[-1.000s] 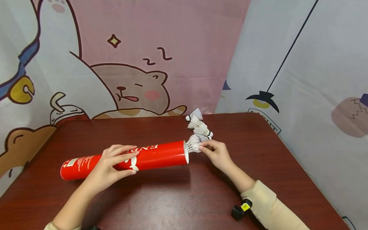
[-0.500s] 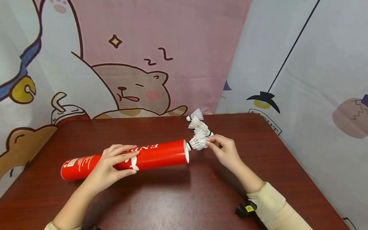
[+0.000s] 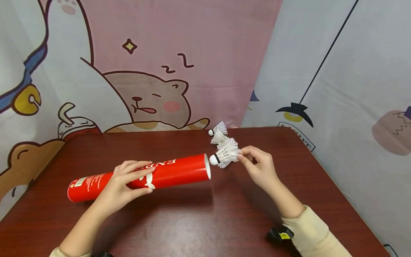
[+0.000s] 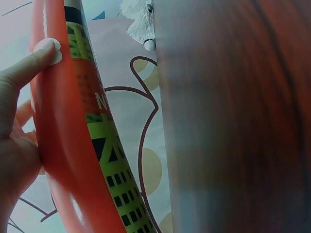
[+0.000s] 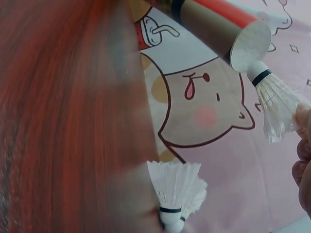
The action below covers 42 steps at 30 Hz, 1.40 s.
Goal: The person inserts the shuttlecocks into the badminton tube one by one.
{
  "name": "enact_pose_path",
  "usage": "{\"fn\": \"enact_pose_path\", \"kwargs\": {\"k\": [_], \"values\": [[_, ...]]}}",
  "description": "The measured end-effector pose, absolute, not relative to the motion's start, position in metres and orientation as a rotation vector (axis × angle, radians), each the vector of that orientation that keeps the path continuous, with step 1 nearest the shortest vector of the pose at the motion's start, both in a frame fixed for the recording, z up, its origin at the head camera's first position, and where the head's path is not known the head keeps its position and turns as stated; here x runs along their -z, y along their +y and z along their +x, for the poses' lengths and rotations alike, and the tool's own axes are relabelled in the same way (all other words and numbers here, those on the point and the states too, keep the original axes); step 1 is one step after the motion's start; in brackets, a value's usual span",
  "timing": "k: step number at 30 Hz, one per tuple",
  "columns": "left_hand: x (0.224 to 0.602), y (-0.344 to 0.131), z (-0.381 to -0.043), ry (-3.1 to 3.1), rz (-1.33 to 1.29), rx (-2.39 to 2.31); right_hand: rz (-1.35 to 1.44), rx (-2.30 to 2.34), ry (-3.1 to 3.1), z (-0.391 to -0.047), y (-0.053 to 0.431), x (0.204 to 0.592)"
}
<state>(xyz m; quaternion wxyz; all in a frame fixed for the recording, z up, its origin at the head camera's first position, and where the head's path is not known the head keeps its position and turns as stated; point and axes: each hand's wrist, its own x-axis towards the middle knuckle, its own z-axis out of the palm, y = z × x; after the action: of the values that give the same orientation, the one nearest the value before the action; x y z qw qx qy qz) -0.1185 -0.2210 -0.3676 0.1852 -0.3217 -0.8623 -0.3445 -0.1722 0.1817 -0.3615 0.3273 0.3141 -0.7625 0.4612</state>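
My left hand grips a long red shuttlecock tube around its middle, thumb on the near side. The tube slants, its white-rimmed mouth raised to the right and its far end low at the left. Between thumb and fingertips, my right hand pinches a white feather shuttlecock by the skirt's edge. Its cork points left, right at the tube's mouth, as the right wrist view also shows. More shuttlecocks lie behind it, partly hidden by the held one. In the left wrist view, the thumb presses on the tube.
A dark reddish-brown table lies under everything. Just past its back edge hangs a cartoon-print curtain. One shuttlecock lies right at that back edge.
My right hand has drawn the shuttlecock out of the tube's mouth, moving to the right; its cork has come into sight. My left hand has kept its grip on the tube, almost still.
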Motion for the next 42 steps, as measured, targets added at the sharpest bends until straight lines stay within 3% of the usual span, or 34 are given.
{"fn": "enact_pose_path", "kwargs": {"k": [31, 42], "values": [[0.367, -0.217, -0.118, -2.426, -0.923, 0.976, 1.162, -1.439, -1.913, -0.153, 0.139, 0.385], [0.368, -0.217, -0.118, -2.43, -0.919, 0.97, 1.119, -1.447, -1.949, -0.152, 0.128, 0.387]]}}
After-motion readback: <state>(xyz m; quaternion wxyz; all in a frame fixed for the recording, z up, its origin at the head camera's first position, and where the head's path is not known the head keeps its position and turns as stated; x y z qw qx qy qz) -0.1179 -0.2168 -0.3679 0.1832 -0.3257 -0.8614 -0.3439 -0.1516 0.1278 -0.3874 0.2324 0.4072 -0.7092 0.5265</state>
